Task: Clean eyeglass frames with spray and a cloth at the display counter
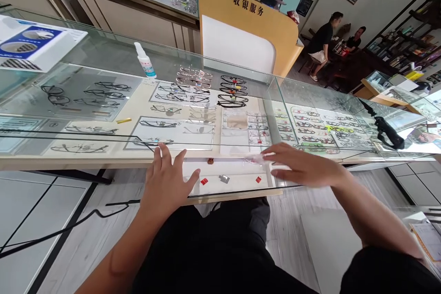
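My left hand (168,179) is open, fingers spread, over the left front edge of a pulled-out white drawer (241,187) in the glass counter. At the drawer's right side, my right hand (303,165) reaches in with its fingertips at a pale see-through item (254,159); its kind is not clear, but it appears to be in the fingers. Inside the drawer lie two small red tags (204,181), a grey tag (224,178) and a small brown piece (210,161). Rows of eyeglasses (233,88) are just beyond, at the glass counter.
A white spray bottle (146,60) stands on the glass counter (113,39), with a blue-and-white box (32,46) at far left. More eyeglasses (310,128) fill the right section, near a black object (387,132). Two people (324,39) sit at the back right.
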`<action>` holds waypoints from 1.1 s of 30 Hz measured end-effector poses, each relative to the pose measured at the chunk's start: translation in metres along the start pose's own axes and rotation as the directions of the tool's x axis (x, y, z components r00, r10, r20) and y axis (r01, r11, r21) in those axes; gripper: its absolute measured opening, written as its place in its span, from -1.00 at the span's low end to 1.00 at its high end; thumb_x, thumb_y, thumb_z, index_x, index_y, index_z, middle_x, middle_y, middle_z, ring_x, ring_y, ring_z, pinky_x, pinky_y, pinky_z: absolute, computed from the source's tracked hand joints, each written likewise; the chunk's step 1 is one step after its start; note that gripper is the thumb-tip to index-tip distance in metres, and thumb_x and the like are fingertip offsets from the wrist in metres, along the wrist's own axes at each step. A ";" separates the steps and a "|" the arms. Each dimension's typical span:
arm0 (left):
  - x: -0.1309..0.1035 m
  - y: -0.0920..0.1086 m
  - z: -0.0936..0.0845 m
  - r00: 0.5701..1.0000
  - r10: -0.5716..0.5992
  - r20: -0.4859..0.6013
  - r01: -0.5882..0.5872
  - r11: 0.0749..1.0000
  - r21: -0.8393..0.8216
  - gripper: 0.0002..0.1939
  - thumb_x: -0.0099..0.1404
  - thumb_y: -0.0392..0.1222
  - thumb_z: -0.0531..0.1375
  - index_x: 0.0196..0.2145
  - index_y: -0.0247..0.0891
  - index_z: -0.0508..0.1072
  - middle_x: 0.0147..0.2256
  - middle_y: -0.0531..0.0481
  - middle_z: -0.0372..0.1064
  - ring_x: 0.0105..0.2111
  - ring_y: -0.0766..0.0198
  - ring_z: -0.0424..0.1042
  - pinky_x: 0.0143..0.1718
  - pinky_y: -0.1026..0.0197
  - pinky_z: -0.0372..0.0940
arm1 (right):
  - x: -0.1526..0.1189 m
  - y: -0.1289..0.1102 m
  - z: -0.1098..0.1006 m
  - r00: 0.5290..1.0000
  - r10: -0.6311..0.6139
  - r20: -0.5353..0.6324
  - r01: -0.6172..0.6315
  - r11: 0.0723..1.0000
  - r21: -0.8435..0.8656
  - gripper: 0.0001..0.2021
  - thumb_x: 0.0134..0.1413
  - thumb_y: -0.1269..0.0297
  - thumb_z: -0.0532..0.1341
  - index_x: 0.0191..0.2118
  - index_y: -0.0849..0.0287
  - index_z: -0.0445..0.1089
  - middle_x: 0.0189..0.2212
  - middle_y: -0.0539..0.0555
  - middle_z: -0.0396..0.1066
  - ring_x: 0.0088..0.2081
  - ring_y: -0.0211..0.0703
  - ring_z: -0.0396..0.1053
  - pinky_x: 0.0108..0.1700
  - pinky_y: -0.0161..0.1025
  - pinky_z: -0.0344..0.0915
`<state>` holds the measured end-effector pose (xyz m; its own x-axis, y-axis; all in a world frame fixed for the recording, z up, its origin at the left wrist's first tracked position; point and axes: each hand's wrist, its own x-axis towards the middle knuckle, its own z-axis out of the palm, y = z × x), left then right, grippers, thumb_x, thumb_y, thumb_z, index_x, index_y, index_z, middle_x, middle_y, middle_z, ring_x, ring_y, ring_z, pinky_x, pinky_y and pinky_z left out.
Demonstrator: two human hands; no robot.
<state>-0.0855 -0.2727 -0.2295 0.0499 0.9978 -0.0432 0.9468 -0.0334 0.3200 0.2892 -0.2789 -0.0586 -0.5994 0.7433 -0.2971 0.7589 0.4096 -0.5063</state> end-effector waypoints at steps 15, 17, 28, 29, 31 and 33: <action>0.001 0.001 -0.004 1.000 -0.018 0.022 0.019 1.000 -0.007 -0.16 0.53 0.23 0.10 0.53 -0.40 0.31 0.66 -0.49 -0.42 0.65 -0.46 -0.31 0.50 -0.48 0.08 | 0.100 0.142 0.085 0.818 0.513 0.258 -0.450 0.852 -0.266 -0.20 0.44 -0.15 0.15 0.57 0.27 0.26 0.65 0.36 -0.01 0.66 0.40 -0.10 0.60 0.25 0.02; 0.001 0.002 -0.005 0.999 -0.026 0.032 0.026 1.000 -0.003 -0.16 0.53 0.23 0.10 0.53 -0.40 0.31 0.66 -0.49 -0.42 0.65 -0.45 -0.31 0.51 -0.46 0.07 | 0.107 0.154 0.087 0.808 0.530 0.258 -0.464 0.842 -0.275 -0.21 0.42 -0.14 0.17 0.56 0.26 0.28 0.63 0.36 0.04 0.66 0.40 -0.09 0.56 0.25 0.14; 0.001 0.001 -0.003 0.999 -0.019 0.029 0.018 1.000 0.003 -0.17 0.54 0.23 0.08 0.53 -0.40 0.32 0.65 -0.53 -0.42 0.65 -0.44 -0.33 0.50 -0.46 0.08 | 0.119 0.187 0.103 0.823 0.533 0.195 -0.462 0.829 -0.315 -0.25 0.41 -0.11 0.18 0.53 0.25 0.33 0.67 0.31 -0.04 0.65 0.40 -0.08 0.61 0.19 -0.02; 0.001 0.001 -0.003 1.000 -0.017 0.023 0.017 1.000 0.002 -0.17 0.54 0.23 0.08 0.52 -0.39 0.33 0.65 -0.52 -0.40 0.65 -0.43 -0.33 0.50 -0.45 0.08 | 0.120 0.189 0.104 0.826 0.530 0.191 -0.459 0.830 -0.316 -0.25 0.41 -0.10 0.18 0.53 0.24 0.33 0.66 0.31 -0.02 0.64 0.40 -0.06 0.61 0.20 -0.02; 0.001 0.000 -0.002 1.000 -0.011 0.012 0.011 1.000 -0.001 -0.18 0.53 0.22 0.10 0.52 -0.39 0.34 0.65 -0.50 -0.37 0.65 -0.43 -0.33 0.51 -0.45 0.08 | 0.120 0.192 0.104 0.831 0.526 0.183 -0.455 0.831 -0.321 -0.27 0.41 -0.08 0.19 0.52 0.22 0.35 0.64 0.31 0.04 0.63 0.39 -0.03 0.60 0.21 -0.01; 0.001 0.000 -0.002 1.000 -0.006 0.010 0.006 1.000 -0.002 -0.18 0.53 0.22 0.11 0.51 -0.40 0.35 0.65 -0.51 -0.36 0.65 -0.44 -0.32 0.50 -0.47 0.08 | 0.121 0.193 0.104 0.834 0.523 0.176 -0.451 0.830 -0.328 -0.30 0.40 -0.07 0.20 0.49 0.21 0.38 0.62 0.31 0.09 0.63 0.39 -0.04 0.59 0.22 0.01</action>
<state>-0.0859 -0.2712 -0.2273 0.0472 0.9974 -0.0542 0.9465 -0.0274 0.3215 0.3371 -0.1649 -0.2763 -0.1473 0.7408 -0.6554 0.9838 0.1780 -0.0200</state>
